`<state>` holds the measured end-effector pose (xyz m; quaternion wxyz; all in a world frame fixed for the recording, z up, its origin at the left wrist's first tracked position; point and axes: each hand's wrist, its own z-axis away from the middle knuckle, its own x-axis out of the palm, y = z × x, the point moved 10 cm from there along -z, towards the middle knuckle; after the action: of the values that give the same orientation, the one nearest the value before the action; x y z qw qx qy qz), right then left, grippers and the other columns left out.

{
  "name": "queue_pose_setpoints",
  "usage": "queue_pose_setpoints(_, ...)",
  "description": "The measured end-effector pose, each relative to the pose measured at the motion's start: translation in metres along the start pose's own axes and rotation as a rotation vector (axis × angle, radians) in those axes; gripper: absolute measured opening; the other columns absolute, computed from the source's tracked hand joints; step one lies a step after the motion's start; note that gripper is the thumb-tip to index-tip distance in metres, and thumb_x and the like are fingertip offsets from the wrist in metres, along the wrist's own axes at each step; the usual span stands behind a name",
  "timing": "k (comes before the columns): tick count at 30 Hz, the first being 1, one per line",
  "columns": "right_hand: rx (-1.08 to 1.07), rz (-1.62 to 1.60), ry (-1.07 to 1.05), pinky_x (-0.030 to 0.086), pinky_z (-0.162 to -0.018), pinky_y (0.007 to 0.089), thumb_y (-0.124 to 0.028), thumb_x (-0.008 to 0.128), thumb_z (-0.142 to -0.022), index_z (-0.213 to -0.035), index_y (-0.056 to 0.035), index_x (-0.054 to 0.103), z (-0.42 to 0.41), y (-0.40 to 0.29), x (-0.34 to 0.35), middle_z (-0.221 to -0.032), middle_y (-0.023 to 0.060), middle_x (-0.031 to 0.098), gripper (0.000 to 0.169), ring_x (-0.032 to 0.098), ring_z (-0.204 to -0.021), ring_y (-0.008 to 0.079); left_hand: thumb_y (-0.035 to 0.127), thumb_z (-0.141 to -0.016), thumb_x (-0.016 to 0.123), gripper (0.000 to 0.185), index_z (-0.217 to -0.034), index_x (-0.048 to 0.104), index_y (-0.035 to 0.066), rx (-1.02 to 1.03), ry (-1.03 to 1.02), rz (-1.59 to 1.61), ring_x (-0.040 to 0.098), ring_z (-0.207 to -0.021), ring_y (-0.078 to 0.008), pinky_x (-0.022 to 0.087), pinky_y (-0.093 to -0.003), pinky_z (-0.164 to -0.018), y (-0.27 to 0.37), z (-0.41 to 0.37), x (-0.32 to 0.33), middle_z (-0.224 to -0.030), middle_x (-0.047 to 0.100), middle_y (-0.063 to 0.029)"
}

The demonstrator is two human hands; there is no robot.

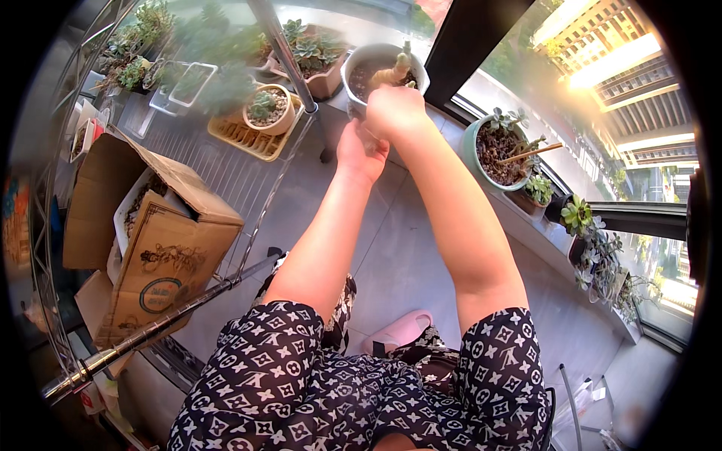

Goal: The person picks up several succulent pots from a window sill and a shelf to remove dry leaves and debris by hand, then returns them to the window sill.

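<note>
Both arms reach forward to a white flower pot [351, 63] with dark soil and a thick, pale, knobbly plant stem [399, 66]. My right hand [396, 110] is at the pot's near rim, its fingers curled in close to the stem's base; what they touch is hidden. Just below and to the left, my left hand [362, 147] is turned partly palm up beneath the near side of the pot, fingers bent. Something clear or shiny seems to lie at its palm, too blurred to name. The two hands are close together and partly overlap in the view.
At left, a chrome wire shelf [192, 144] holds an open cardboard box [186, 225], a yellow plastic basket [248, 141] with a small potted succulent [262, 105], and other plants. Along the window sill at right stand a green pot [469, 147] with a wooden stick [530, 153] and trailing succulents [598, 259].
</note>
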<state>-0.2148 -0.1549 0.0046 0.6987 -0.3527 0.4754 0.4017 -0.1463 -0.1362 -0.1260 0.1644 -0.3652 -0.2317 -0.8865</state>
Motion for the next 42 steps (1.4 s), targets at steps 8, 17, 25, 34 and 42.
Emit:
queue_pose_setpoints(8,0.031,-0.036,0.124,0.054,-0.082,0.0381,-0.018,0.054,-0.085,-0.098,-0.0094,0.073,-0.006,0.02,0.009,-0.108,0.009,0.07,0.025,0.068,-0.098,0.024,0.025,-0.1,0.035,0.028,-0.102,0.055,0.006,0.024,-0.068,0.117,0.065,-0.088,-0.0213,0.056,-0.0353,-0.074,0.007,-0.001,0.01,-0.097,0.064,-0.0061)
queue_pose_setpoints(17,-0.223,-0.522,0.27,0.047,-0.097,0.0373,-0.002,0.046,-0.083,-0.114,-0.0001,0.064,0.05,0.011,-0.03,-0.13,0.0144,0.056,0.036,0.059,-0.112,0.0316,0.03,-0.101,0.029,0.034,-0.097,0.052,0.005,0.023,-0.076,0.129,0.06,-0.081,-0.0207,0.054,-0.0364,-0.073,0.011,-0.003,0.01,-0.091,0.06,-0.0063)
queue_pose_setpoints(25,-0.421,-0.726,0.139,0.043,-0.101,0.0351,-0.001,0.045,-0.086,-0.109,-0.0003,0.065,0.076,0.0,-0.02,-0.119,0.0138,0.063,0.031,0.058,-0.116,0.0267,0.029,-0.1,0.034,0.033,-0.098,0.056,0.004,0.034,-0.089,0.084,0.062,-0.086,-0.0229,0.053,-0.0384,-0.081,0.008,0.007,0.02,-0.089,0.063,-0.0084)
queue_pose_setpoints(34,-0.328,-0.64,0.284,0.05,-0.087,0.0404,-0.012,0.053,-0.086,-0.098,-0.0036,0.07,0.082,-0.008,-0.019,-0.105,0.0128,0.065,0.022,0.063,-0.097,0.0316,0.033,-0.101,0.032,0.036,-0.095,0.054,0.005,0.081,-0.032,0.034,0.058,-0.094,-0.0234,0.047,-0.041,-0.086,0.014,0.001,0.006,-0.094,0.059,-0.0094)
queue_pose_setpoints(42,-0.257,-0.719,0.447,0.049,-0.083,0.0398,-0.012,0.055,-0.086,-0.105,0.0013,0.067,0.058,-0.026,-0.052,-0.097,0.0206,0.064,0.026,0.063,-0.093,0.0348,0.031,-0.1,0.039,0.03,-0.092,0.056,0.009,0.047,0.028,0.169,0.06,-0.086,-0.0185,0.051,-0.0338,-0.077,0.028,0.015,-0.012,-0.09,0.061,-0.0042)
